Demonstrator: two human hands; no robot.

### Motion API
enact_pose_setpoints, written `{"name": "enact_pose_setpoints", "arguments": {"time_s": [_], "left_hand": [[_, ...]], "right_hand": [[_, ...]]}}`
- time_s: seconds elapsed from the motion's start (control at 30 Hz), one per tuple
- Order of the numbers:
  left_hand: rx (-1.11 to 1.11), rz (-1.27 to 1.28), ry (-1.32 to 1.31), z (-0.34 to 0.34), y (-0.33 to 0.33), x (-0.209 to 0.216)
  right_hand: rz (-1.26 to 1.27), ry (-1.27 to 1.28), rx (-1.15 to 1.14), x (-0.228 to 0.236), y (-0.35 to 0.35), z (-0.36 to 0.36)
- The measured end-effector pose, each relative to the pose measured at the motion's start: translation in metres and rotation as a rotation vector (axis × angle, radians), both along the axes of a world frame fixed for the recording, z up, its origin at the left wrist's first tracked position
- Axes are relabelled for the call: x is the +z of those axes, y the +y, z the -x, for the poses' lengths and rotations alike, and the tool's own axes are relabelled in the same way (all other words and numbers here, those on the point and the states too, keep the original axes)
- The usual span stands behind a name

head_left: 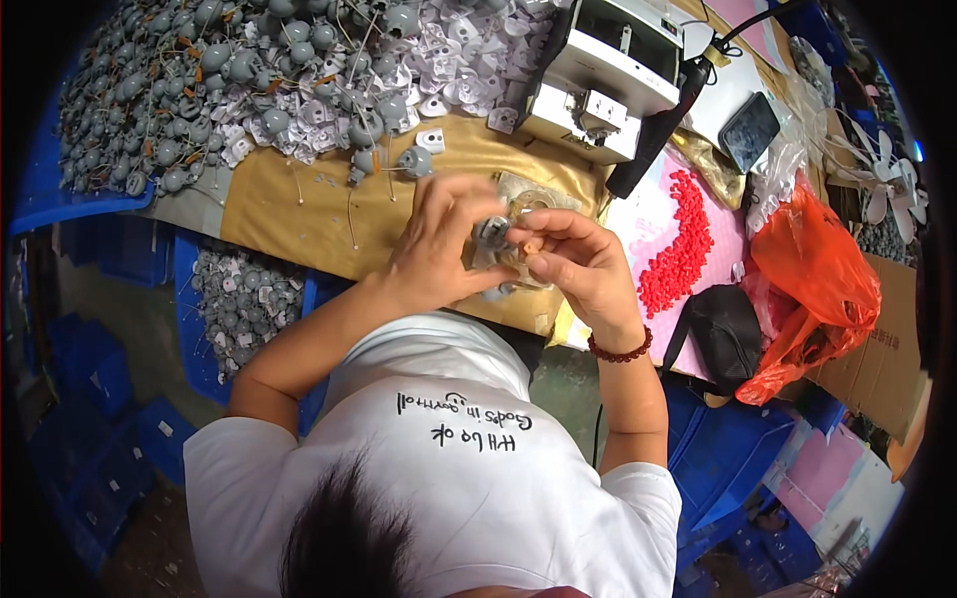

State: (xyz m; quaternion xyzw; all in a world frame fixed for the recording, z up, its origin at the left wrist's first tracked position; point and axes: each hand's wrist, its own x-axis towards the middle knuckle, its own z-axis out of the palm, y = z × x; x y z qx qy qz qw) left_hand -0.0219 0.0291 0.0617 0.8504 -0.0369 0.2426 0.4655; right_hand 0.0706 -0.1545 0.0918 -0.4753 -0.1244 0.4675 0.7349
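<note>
My right hand (590, 269) pinches a small orange piece (533, 245) between thumb and fingertips. My left hand (439, 244) is curved with its thumb and fingers apart, and the fingertips are slightly blurred. In the gap beside its fingers is a grey rounded part (491, 231); I cannot tell whether the hand touches it. Both hands are over a clear, ring-shaped holder (528, 202) near the table's front edge, and they partly hide it.
Grey rounded parts (242, 65) and white plastic pieces (459, 60) are heaped at the far left. A white machine (608, 70) stands behind my hands. To the right are red pieces (678, 244), a phone (750, 133), a black pouch (725, 334) and a red plastic bag (817, 259).
</note>
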Motion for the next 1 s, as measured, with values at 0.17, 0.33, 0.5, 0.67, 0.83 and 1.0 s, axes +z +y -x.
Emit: {"name": "enact_pose_setpoints", "arguments": {"time_s": [0.17,0.33,0.5,0.67,0.83,1.0], "left_hand": [[-0.398,0.647,0.578,0.002,-0.001,-0.007],[-0.326,0.739,0.696,0.007,0.011,-0.021],[-0.182,0.33,0.757,0.014,-0.002,-0.028],[-0.16,-0.084,0.491,0.014,-0.008,-0.039],[-0.176,-0.182,0.44,0.009,-0.01,-0.038],[-0.214,-0.21,0.462,0.006,-0.009,-0.037]], "right_hand": [[-0.227,0.212,0.109,0.006,-0.009,-0.007],[0.393,-0.373,0.075,-0.012,-0.029,-0.005],[0.551,-1.073,-0.053,-0.037,-0.03,-0.006],[0.586,-1.504,-0.023,-0.061,-0.016,-0.009],[0.649,-1.763,0.144,-0.062,-0.012,-0.013],[0.699,-1.962,0.387,-0.054,-0.013,-0.01]]}}
